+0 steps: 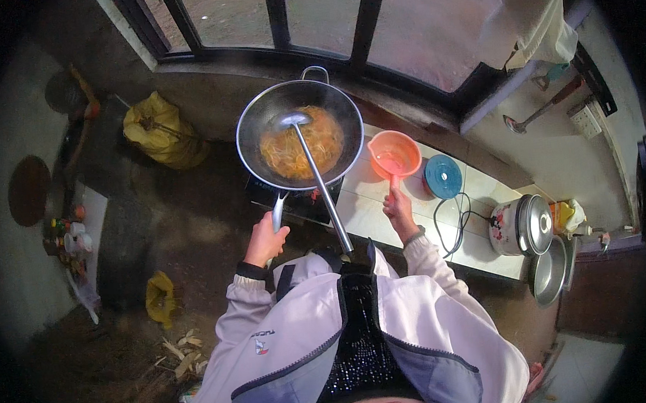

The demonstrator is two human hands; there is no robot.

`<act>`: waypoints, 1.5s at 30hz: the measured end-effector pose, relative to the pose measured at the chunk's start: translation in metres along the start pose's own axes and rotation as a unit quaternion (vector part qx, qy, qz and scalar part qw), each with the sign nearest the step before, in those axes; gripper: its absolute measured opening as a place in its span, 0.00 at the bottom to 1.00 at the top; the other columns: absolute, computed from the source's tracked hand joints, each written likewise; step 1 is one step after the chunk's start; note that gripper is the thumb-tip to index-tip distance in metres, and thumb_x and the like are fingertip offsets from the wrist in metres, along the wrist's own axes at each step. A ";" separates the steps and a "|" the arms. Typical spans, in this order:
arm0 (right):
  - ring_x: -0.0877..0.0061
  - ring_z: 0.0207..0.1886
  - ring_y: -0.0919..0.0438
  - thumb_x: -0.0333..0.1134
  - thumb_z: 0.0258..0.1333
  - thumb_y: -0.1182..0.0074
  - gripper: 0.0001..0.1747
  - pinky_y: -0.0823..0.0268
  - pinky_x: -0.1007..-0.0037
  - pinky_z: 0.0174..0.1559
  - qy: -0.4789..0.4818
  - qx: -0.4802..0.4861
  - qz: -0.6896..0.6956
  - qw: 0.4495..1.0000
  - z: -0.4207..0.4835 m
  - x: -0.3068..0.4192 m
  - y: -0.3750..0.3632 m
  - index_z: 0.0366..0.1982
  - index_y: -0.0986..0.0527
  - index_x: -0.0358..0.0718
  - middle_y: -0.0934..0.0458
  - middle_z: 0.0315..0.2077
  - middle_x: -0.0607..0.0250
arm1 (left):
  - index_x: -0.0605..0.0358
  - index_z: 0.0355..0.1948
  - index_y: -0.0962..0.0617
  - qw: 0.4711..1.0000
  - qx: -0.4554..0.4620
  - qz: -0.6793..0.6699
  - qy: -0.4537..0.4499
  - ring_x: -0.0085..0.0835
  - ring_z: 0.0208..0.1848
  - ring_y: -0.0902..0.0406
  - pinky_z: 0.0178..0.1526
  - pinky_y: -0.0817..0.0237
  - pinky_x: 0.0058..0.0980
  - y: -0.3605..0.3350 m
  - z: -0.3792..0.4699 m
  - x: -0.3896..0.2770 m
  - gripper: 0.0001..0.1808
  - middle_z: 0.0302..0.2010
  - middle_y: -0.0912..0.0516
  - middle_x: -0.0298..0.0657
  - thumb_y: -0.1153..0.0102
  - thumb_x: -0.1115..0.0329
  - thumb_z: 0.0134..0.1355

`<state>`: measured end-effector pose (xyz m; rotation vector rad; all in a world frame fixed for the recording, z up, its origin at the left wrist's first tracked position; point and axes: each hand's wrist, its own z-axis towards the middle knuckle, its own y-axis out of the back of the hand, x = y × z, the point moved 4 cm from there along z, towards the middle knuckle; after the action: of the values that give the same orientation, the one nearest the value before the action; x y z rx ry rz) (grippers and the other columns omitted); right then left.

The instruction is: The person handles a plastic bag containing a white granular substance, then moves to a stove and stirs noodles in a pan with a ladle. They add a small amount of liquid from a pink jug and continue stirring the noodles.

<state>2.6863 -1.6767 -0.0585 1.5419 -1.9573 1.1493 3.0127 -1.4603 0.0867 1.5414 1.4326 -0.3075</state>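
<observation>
My left hand (266,239) grips the metal handle of a large wok (248,150), which stands over a black cooktop (258,193). Orange-brown broth with pale strands (320,147) fills the bottom of the wok. A steel ladle (316,175) rests in it, its long handle leaning over the near rim, with no hand on it. In my right hand (401,211) is the handle of an orange plastic dipper (395,154), held at the tiled counter to the right of the wok. What little the dipper may hold is hard to tell.
Right of the dipper are a blue round lid (443,176), a black cable (437,226) and a rice cooker (510,227). Metal basins (549,278) stand beyond. Yellow sacks (163,134) are at the left. A window frame (316,55) runs behind the wok.
</observation>
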 end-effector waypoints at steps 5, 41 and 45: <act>0.82 0.24 0.27 0.44 0.69 0.41 0.16 0.38 0.81 0.20 0.062 -0.021 -0.082 0.994 -0.052 0.061 0.009 0.48 0.28 0.43 0.26 0.28 0.70 | 0.66 0.49 0.26 1.000 -0.003 0.010 0.002 0.33 0.20 0.17 0.23 0.26 0.33 0.000 0.000 0.002 0.18 0.25 0.16 0.45 0.34 0.69 0.64; 0.61 0.37 0.14 0.40 0.62 0.36 0.26 0.25 0.62 0.42 0.355 0.109 -0.617 0.694 -0.129 0.179 -0.127 0.57 0.23 0.33 0.13 0.35 0.48 | 0.68 0.50 0.27 1.000 -0.003 -0.018 -0.019 0.42 0.25 0.14 0.26 0.23 0.39 0.002 0.001 0.005 0.22 0.31 0.15 0.55 0.32 0.67 0.62; 0.74 0.30 0.18 0.41 0.64 0.36 0.26 0.29 0.70 0.32 0.303 0.123 -0.558 0.762 -0.112 0.181 -0.119 0.57 0.23 0.32 0.16 0.30 0.58 | 0.68 0.51 0.27 1.000 0.004 -0.016 -0.011 0.42 0.25 0.14 0.27 0.23 0.38 0.002 0.001 0.005 0.22 0.32 0.14 0.56 0.32 0.66 0.62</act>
<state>2.7205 -1.7046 0.1813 1.7004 -0.2757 1.0915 3.0162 -1.4575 0.0833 1.5182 1.4408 -0.3489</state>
